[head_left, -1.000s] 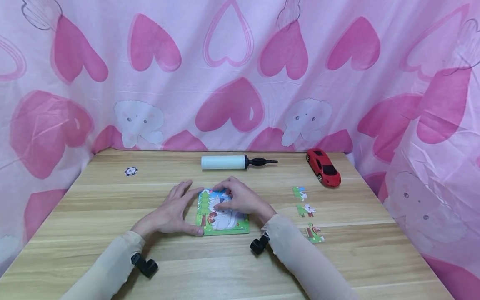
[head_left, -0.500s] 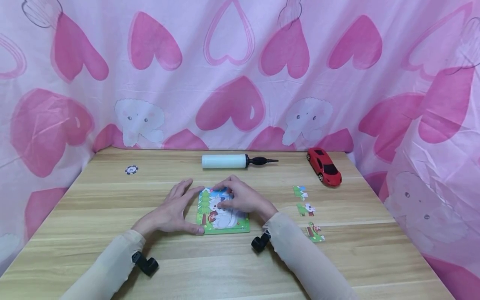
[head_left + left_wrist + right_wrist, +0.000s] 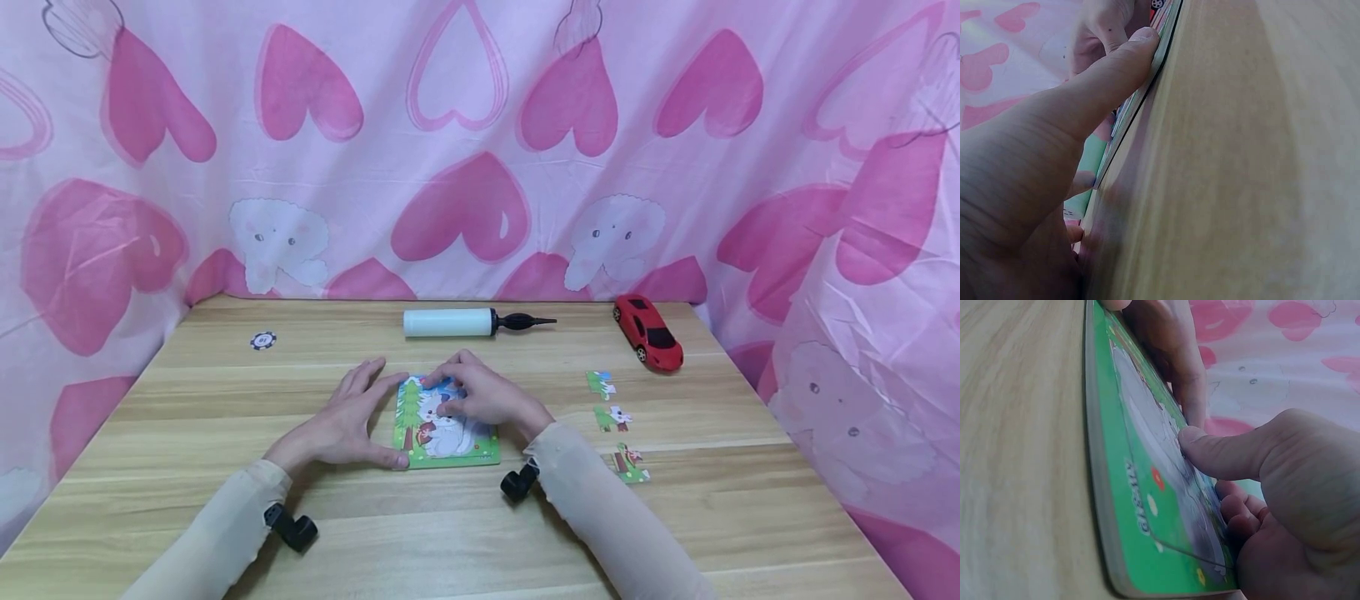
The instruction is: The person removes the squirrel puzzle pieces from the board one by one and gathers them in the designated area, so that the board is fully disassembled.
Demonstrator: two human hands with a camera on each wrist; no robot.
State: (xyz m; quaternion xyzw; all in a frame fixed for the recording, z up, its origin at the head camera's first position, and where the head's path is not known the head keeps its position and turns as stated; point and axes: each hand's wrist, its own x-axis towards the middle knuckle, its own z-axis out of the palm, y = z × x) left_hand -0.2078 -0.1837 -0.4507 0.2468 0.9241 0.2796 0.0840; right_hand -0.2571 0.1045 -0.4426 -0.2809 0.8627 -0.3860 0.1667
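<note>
A small jigsaw puzzle (image 3: 453, 442) in a green-bordered board lies flat, its picture showing a white animal and a tree. My left hand (image 3: 337, 429) spans the board's left side, index finger at the upper corner and thumb (image 3: 1141, 47) on the lower corner. Over the upper right part of the picture is my right hand (image 3: 491, 400). Its thumb tip (image 3: 1194, 434) presses on the picture surface, with the other fingers bent beyond it at the far side. The right hand hides part of the picture. Three loose puzzle pieces (image 3: 613, 419) lie in a column to the right.
Behind the puzzle lies a pale blue hand pump (image 3: 450, 322) with a black nozzle. A red toy car (image 3: 648, 333) is at the back right, a poker chip (image 3: 263, 340) at the back left. A pink heart-patterned curtain (image 3: 315, 167) surrounds the wooden table (image 3: 405, 542).
My right thumb has shifted slightly to the right across the picture, while its index finger stays near the top. The left hand and the loose pieces have not moved.
</note>
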